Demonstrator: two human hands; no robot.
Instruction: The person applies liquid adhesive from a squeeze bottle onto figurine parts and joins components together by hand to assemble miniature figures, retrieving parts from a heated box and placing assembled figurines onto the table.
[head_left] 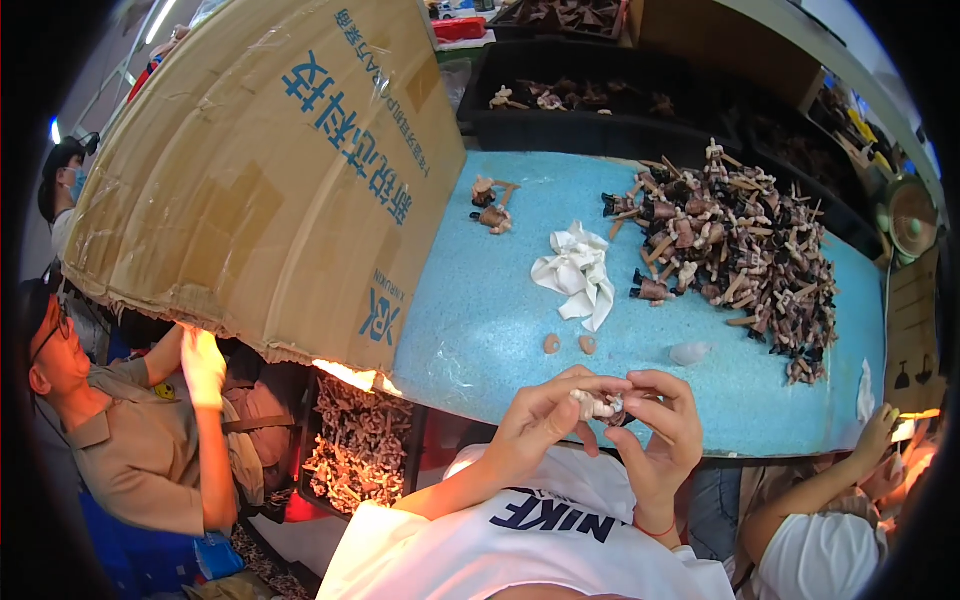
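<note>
Close to the near edge of the blue tabletop (465,310), my left hand (535,425) and my right hand (662,430) meet around a small toy figure (598,405). Fingertips of both hands pinch it and partly cover it; its pale limb and a dark part show. Just beyond lie two small round skin-coloured pieces (587,345) and a pale, translucent lump (690,353). A crumpled white cloth (575,275) rests farther back. On the right is a large heap of similar figures (740,245) in brown, black and white. Separate figures (492,218) lie at the far left.
A tall cardboard sheet (270,170) walls off the table's left side. Black bins (600,125) holding figures line the back. Below left stands a crate (408,440) of figure parts. One co-worker (140,430) sits at left; another person's arm (820,490) reaches in at right.
</note>
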